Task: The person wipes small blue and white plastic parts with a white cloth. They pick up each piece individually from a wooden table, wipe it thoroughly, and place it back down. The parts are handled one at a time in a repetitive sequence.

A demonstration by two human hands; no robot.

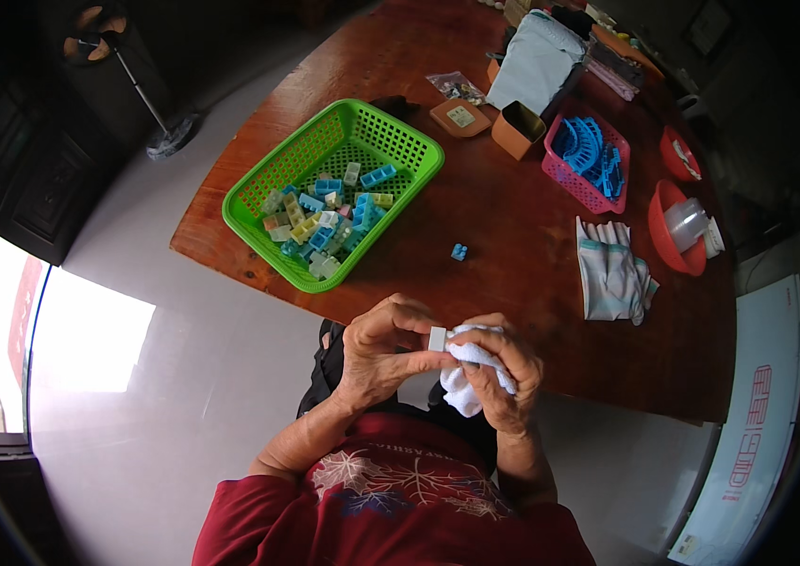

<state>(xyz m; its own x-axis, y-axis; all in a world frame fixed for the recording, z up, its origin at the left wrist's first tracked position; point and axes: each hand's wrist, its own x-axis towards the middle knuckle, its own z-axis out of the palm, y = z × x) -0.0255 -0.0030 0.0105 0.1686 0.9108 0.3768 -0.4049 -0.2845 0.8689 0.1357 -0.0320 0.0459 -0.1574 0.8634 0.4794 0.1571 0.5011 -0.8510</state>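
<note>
Between the fingertips and thumb of my left hand [386, 350] is a small white plastic block [437, 339], held near the table's front edge. My right hand [502, 371] grips a crumpled white cloth [464, 400], which lies against the block's right side. Beyond my hands, a small blue toy building block [459, 252] rests on the wooden table [513, 269]. To the left, a green plastic basket [333, 286] holds several loose blocks in blue, yellow, white and clear plastic.
A pair of folded fabric gloves [609, 272] lies at the right. Behind are a pink basket [605, 206] of blue plastic parts, an open brown box [517, 134], its apparent lid [460, 117] and a bag of small pieces [458, 88]. Red bowls [665, 240] stand far right.
</note>
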